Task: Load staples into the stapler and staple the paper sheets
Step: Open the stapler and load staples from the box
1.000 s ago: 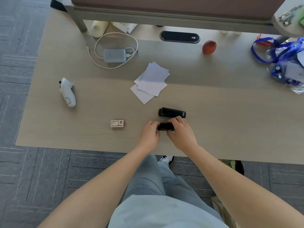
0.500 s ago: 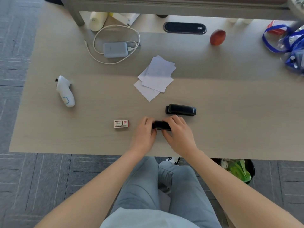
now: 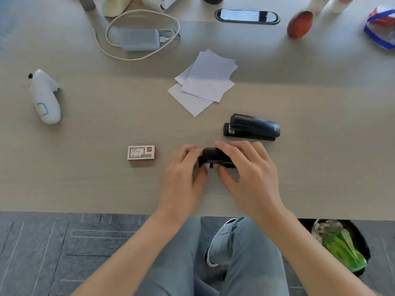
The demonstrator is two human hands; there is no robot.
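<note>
A small black stapler (image 3: 210,157) lies on the table near its front edge, gripped from both ends. My left hand (image 3: 183,169) pinches its left end with thumb and fingers. My right hand (image 3: 245,167) covers its right part from above, so most of it is hidden. A second, larger black stapler (image 3: 252,127) rests closed just behind my right hand. A red and white staple box (image 3: 141,152) sits closed to the left of my left hand. Several loose white paper sheets (image 3: 205,82) lie overlapped farther back, at the table's middle.
A white handheld controller (image 3: 44,97) lies at the far left. A grey power bank with a coiled white cable (image 3: 140,39), a dark cable port (image 3: 246,16), a red fruit (image 3: 299,24) and a blue-handled bag (image 3: 380,28) line the back. The table's front edge (image 3: 85,210) runs below my wrists.
The camera has come closer and tilted down. Both hands stay on the small stapler, with my right hand now further over its top.
</note>
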